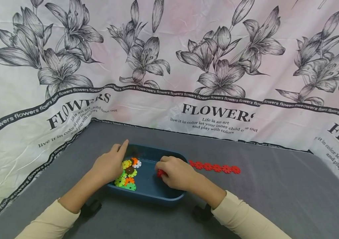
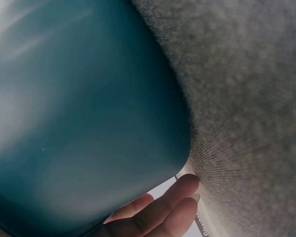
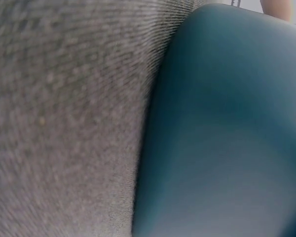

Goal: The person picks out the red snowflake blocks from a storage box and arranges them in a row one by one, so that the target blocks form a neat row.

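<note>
On the table stands a dark blue tray (image 1: 150,198), its left end holding several loose notched plastic discs (image 1: 130,186) in yellow, green, orange, brown and white. My left hand (image 1: 109,166) holds the tray's left end, and its fingers (image 2: 160,212) reach down the outside of the wall. Its thumb is hidden. Inside the right part of the tray, my right hand (image 1: 175,172) pinches a red notched disc (image 1: 160,173), mostly covered by the fingers. A row of joined red discs (image 1: 216,168) lies on the table beyond the tray's right side.
The grey cloth-covered table (image 1: 277,192) extends on both sides of the tray. Behind it hangs a white curtain (image 1: 157,109) printed with flowers and lettering. Both wrist views are mostly filled by the tray's outer wall and the grey cloth.
</note>
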Available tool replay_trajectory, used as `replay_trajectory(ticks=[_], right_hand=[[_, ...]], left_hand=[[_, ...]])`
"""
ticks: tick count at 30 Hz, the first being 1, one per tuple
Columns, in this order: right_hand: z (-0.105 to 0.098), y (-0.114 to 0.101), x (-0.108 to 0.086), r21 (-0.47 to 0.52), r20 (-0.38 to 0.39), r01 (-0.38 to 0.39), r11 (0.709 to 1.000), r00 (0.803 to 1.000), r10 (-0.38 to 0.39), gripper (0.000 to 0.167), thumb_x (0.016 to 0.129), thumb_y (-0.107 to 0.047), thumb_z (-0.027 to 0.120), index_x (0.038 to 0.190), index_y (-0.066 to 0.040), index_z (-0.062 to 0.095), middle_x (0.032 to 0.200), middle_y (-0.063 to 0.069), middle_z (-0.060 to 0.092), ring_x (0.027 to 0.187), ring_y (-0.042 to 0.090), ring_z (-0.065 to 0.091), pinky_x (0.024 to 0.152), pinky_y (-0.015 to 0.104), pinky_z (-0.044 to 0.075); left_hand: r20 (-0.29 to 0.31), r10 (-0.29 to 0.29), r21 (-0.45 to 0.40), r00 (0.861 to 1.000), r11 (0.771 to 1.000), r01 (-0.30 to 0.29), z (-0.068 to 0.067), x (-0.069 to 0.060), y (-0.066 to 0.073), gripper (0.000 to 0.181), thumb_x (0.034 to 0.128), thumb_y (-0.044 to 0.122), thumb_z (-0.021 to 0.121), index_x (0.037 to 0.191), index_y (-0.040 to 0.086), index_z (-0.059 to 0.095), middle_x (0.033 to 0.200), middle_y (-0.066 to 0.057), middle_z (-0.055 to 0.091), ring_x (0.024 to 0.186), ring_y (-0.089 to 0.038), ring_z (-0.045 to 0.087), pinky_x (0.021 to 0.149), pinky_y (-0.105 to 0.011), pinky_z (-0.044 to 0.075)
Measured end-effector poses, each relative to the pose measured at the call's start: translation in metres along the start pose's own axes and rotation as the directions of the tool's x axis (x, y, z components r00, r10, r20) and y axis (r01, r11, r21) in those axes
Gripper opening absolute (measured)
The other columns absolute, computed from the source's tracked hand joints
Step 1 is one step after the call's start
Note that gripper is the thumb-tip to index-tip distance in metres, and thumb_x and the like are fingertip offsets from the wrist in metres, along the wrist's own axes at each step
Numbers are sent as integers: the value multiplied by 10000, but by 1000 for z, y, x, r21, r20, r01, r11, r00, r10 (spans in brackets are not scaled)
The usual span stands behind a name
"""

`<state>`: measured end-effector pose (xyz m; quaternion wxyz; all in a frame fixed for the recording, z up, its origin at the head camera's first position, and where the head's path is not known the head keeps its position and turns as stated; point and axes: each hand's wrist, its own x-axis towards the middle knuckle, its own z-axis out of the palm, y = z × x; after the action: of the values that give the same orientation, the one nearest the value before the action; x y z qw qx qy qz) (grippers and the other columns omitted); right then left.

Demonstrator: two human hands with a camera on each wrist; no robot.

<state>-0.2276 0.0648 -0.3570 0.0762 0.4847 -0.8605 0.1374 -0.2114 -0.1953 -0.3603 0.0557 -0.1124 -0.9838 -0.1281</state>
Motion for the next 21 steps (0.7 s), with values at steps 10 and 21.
replay_trajectory(ticks=[10, 21], right_hand=[[-1, -2, -3, 76, -4, -84, 994, 996, 85, 189, 890, -114, 736, 1077, -93, 732, 977, 23, 662, 819, 145, 577, 690, 218, 511], [-7, -1, -4, 208, -85, -76, 975, 992, 95, 242, 892, -107, 746, 1122, -45, 706, 1002, 33, 677, 827, 194, 614, 699, 235, 519]], left_hand=[[5, 9, -14, 1000, 1000, -9, 0, -2, 0, 786, 866, -46, 621, 1562, -19, 258, 1392, -316, 439, 497, -197, 416, 460, -318, 354], [6, 2, -11, 1000, 1000, -2, 1, 0, -2, 783, 871, -41, 617, 1566, -10, 257, 1402, -310, 436, 496, -201, 421, 461, -321, 359]])
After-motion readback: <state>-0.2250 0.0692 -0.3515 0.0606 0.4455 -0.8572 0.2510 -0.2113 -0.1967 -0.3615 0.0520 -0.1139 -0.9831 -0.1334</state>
